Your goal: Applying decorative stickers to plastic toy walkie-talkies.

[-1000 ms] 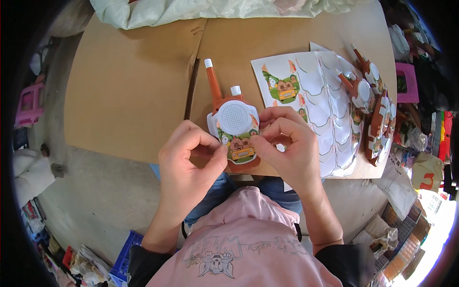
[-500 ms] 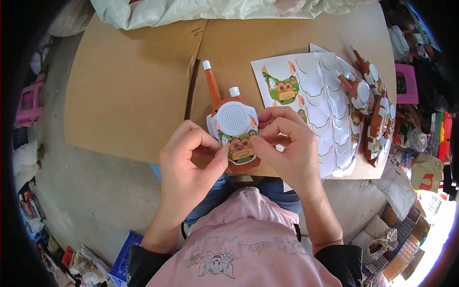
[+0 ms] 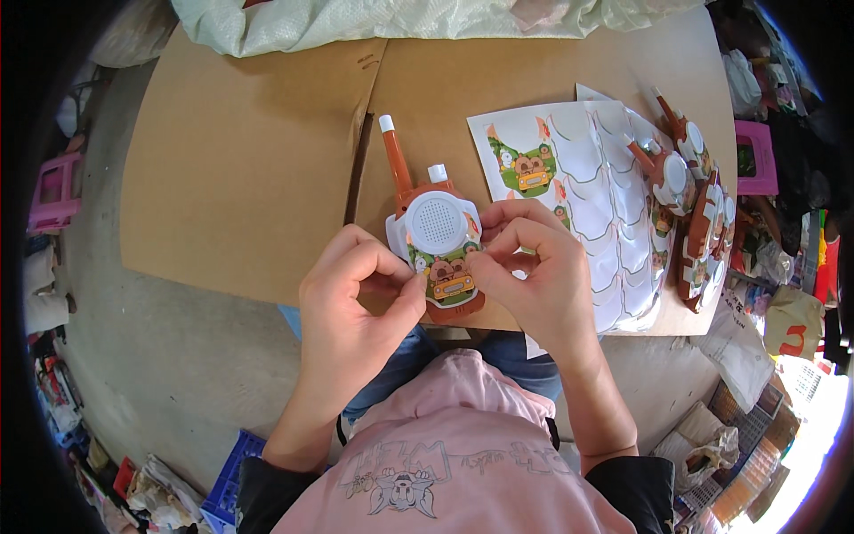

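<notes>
A brown and white toy walkie-talkie (image 3: 437, 219) lies near the front edge of the table, its white-tipped antenna pointing away from me. On its lower face, below the round speaker grille, is a picture sticker (image 3: 452, 278) with cartoon animals in a yellow car. My left hand (image 3: 358, 298) is closed at the sticker's left edge, thumb and forefinger pressed against it. Opposite, my right hand (image 3: 541, 278) pinches the right edge. My fingers partly hide the toy's sides. Just right of my right hand lies a sheet of stickers (image 3: 588, 178), with many spots peeled bare.
Several more toy walkie-talkies (image 3: 673, 184) are heaped at the table's right edge. The brown cardboard tabletop (image 3: 240, 169) has a dark seam. A pale woven sack (image 3: 374, 22) lies along its far side. Pink stools (image 3: 755, 158) and a blue crate (image 3: 233, 481) stand around it.
Almost nothing differs. Both hands keep their hold at the sticker's edges, and the view has shifted very slightly.
</notes>
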A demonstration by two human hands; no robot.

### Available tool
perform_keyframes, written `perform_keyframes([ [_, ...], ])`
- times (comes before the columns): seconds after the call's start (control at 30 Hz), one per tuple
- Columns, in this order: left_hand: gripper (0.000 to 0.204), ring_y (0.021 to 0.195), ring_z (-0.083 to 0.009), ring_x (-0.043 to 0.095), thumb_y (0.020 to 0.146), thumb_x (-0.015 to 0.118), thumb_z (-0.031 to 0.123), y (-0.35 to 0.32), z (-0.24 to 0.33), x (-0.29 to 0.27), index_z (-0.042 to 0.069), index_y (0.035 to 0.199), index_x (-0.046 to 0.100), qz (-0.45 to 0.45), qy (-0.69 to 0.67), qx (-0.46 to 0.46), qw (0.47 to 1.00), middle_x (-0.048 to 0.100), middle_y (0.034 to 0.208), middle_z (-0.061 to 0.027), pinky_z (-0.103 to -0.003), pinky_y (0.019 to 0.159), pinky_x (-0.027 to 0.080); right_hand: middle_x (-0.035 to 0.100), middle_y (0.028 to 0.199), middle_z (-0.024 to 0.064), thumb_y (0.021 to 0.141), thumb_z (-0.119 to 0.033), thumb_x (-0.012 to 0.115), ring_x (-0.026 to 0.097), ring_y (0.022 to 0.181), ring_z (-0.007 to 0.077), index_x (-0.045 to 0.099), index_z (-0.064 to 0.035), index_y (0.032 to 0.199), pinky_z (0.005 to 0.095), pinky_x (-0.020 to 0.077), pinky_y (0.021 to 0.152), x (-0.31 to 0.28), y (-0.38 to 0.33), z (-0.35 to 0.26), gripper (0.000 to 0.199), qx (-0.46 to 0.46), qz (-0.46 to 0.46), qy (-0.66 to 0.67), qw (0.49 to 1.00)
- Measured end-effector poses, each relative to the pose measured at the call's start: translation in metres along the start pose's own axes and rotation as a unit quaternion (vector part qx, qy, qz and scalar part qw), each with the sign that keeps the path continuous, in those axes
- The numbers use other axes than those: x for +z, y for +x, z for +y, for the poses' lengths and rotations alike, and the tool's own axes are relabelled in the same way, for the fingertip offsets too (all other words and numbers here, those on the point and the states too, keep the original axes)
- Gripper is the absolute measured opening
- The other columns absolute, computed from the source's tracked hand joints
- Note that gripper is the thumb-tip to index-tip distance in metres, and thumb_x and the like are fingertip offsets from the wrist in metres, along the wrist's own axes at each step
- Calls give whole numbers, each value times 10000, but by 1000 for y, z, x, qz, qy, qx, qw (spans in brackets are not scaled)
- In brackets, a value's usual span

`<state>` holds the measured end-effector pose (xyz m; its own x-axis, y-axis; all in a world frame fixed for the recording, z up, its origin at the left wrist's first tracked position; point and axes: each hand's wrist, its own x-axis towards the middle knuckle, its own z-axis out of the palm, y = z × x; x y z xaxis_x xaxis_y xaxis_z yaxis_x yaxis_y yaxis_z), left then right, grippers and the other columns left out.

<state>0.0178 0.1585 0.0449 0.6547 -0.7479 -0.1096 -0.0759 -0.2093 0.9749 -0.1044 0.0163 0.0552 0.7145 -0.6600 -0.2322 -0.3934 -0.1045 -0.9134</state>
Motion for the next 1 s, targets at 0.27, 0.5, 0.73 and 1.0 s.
perform_keyframes([
  [0.27,141,705,-130,609,753,708,-73,0,-2,1,-26,735,577,4,-4,2,1000,548,812,-62,-250,643,532,608,1090,95,762,10,720,627,930,120,650,43,753,234,564,723,-1,2,1,78,2,-13,-5,1000],
  [0.5,175,693,-131,600,756,713,-63,0,-3,3,-23,718,547,6,-5,-1,1000,536,805,-63,-253,631,526,636,991,99,727,17,708,661,776,153,618,56,696,250,590,636,2,3,2,103,-36,15,-8,999],
  [0.73,285,701,-92,553,752,740,-43,0,-14,-5,21,822,471,-24,-52,-50,997,482,808,-30,-222,602,493,637,985,94,732,18,707,662,782,152,619,56,700,254,591,636,2,2,0,101,-33,13,-16,999],
  [1.0,837,795,-109,549,694,857,76,9,-7,-20,25,1390,396,-102,-99,-91,986,513,937,-23,-228,665,497,635,994,92,748,20,702,655,774,142,630,54,724,242,575,636,1,1,4,83,-23,8,1,1000],
])
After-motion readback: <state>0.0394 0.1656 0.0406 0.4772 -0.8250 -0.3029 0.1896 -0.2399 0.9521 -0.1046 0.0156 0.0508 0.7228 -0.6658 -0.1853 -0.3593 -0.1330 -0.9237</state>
